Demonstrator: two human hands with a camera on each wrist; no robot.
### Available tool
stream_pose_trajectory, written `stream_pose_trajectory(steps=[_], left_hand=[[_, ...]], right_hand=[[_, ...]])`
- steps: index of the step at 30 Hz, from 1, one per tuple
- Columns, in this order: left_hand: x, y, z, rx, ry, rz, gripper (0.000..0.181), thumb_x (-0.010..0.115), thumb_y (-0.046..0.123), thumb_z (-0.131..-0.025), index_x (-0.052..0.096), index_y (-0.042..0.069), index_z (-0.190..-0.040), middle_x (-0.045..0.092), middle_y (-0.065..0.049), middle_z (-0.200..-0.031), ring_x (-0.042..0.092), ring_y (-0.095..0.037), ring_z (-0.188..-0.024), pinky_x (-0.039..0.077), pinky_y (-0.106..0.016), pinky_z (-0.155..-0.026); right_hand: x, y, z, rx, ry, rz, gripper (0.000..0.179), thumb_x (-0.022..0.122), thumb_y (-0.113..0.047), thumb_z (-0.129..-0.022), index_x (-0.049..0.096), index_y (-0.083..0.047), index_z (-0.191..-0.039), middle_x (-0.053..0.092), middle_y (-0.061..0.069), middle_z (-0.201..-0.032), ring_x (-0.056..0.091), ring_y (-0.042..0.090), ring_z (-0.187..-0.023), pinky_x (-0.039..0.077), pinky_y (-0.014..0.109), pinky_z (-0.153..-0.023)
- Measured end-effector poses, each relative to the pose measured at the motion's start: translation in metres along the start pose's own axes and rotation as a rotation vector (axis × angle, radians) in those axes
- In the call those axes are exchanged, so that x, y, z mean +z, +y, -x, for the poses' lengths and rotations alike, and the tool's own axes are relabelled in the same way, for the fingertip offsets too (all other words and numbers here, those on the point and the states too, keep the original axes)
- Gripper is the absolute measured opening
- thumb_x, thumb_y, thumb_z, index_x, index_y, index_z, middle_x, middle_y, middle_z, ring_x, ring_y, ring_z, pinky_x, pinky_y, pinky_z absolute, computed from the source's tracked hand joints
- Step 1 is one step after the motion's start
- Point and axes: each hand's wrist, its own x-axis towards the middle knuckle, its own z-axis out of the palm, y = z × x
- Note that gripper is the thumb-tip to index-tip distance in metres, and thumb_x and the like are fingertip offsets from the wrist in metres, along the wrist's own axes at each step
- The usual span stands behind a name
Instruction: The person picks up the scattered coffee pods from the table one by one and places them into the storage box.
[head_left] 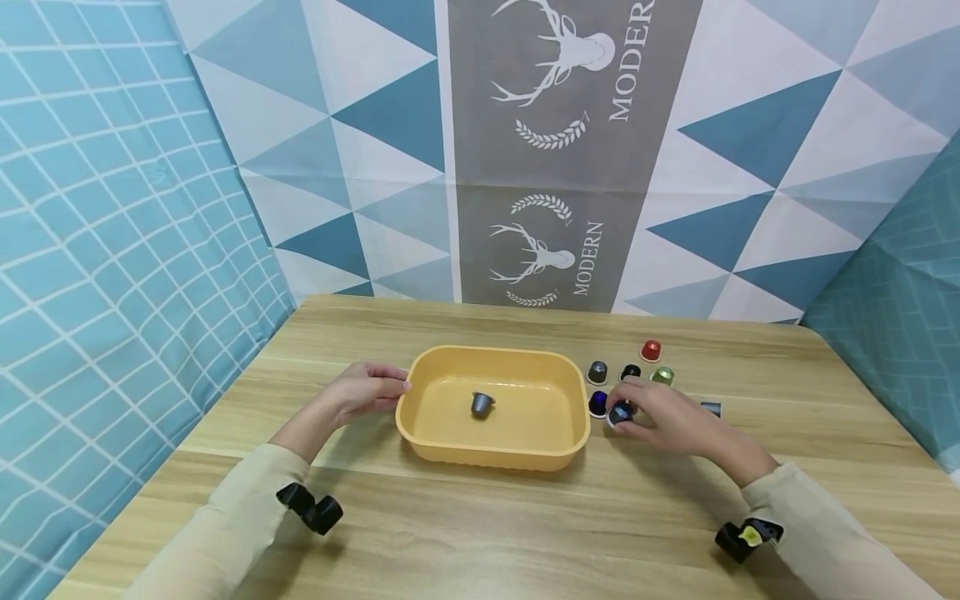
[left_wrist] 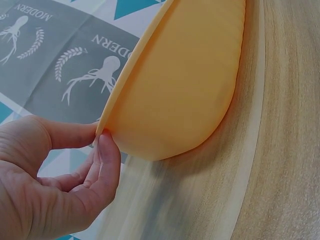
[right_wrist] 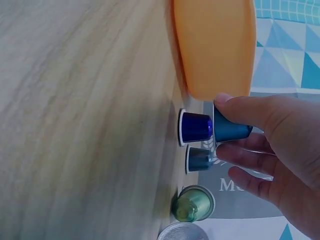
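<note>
The rectangular yellow-orange tray (head_left: 487, 457) is set flat on the wooden surface (head_left: 480, 533), between both hands. Its left end is gripped by the left hand (head_left: 366, 388), the rim being pinched between thumb and fingers; the thin lip gives an easy hold there, and the tray is presumably being steadied this way while its inside is left unobstructed.

A teal-blue coffee capsule (right_wrist: 231, 125) is pinched in the right hand (head_left: 667, 414) just beyond the tray's right end. The thumb is placed on one side of its flange and fingertips on the opposite side, probably because the projecting edge is easier to catch than the smooth, tapering body. The flange is turned downward, and in the right wrist view the capsule appears to be held clear of the surface.

A deep-blue capsule (head_left: 597, 404), a dark grey capsule (head_left: 597, 372) and a red capsule (head_left: 651, 351) are stood on their flanges, the wide end likely serving as a stable base. A green capsule (head_left: 663, 376) and a partly hidden black capsule (head_left: 630, 372) are grouped near them. Inside the tray, a gunmetal capsule (head_left: 482, 405) is seen tipped over, well apart from the walls.
</note>
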Motion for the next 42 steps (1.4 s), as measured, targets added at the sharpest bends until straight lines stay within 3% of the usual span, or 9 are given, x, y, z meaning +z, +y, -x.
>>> stream_pose_trajectory(steps=[8,15,22,30,42], left_hand=[[0.0,0.001,0.001,-0.007,0.0,-0.003,0.045,0.06,0.007,-0.092,0.046,-0.013,-0.129,0.06,-0.004,-0.101,0.062,-0.007,-0.087,0.058,-0.02,-0.081],[-0.001,0.002,0.0,-0.008,0.0,-0.011,0.045,0.061,0.008,-0.092,0.046,-0.013,-0.129,0.06,-0.004,-0.102,0.062,-0.007,-0.087,0.058,-0.02,-0.082],[-0.001,0.002,0.0,-0.004,-0.007,-0.011,0.044,0.06,0.008,-0.092,0.046,-0.013,-0.129,0.061,-0.005,-0.102,0.062,-0.007,-0.088,0.058,-0.02,-0.082],[-0.001,0.001,0.0,-0.005,-0.005,-0.005,0.044,0.06,0.008,-0.092,0.047,-0.013,-0.128,0.061,-0.005,-0.101,0.063,-0.006,-0.087,0.058,-0.02,-0.081],[-0.001,-0.002,-0.001,0.021,-0.023,0.002,0.046,0.061,0.009,-0.092,0.046,-0.015,-0.128,0.063,-0.004,-0.101,0.064,-0.006,-0.087,0.059,-0.022,-0.082]], right_hand=[[-0.007,-0.004,-0.006,0.019,0.029,0.026,0.024,0.077,-0.018,-0.081,0.065,-0.014,-0.101,0.063,-0.006,-0.094,0.057,0.003,-0.083,0.054,0.022,-0.067],[-0.013,-0.007,-0.013,0.006,0.06,0.016,0.023,0.078,-0.014,-0.08,0.065,-0.012,-0.099,0.063,-0.003,-0.093,0.055,0.006,-0.081,0.055,0.028,-0.067],[-0.019,-0.012,-0.018,0.043,0.047,0.0,0.021,0.076,-0.016,-0.082,0.065,-0.015,-0.1,0.062,-0.005,-0.094,0.056,0.006,-0.085,0.058,0.032,-0.073],[-0.021,-0.017,-0.028,-0.008,0.078,0.006,0.025,0.079,-0.015,-0.079,0.066,-0.016,-0.099,0.063,-0.006,-0.093,0.057,0.007,-0.085,0.059,0.033,-0.075],[-0.026,-0.028,-0.043,-0.027,0.05,0.019,0.025,0.078,-0.02,-0.081,0.065,-0.016,-0.102,0.064,-0.006,-0.096,0.059,0.007,-0.088,0.058,0.031,-0.08]])
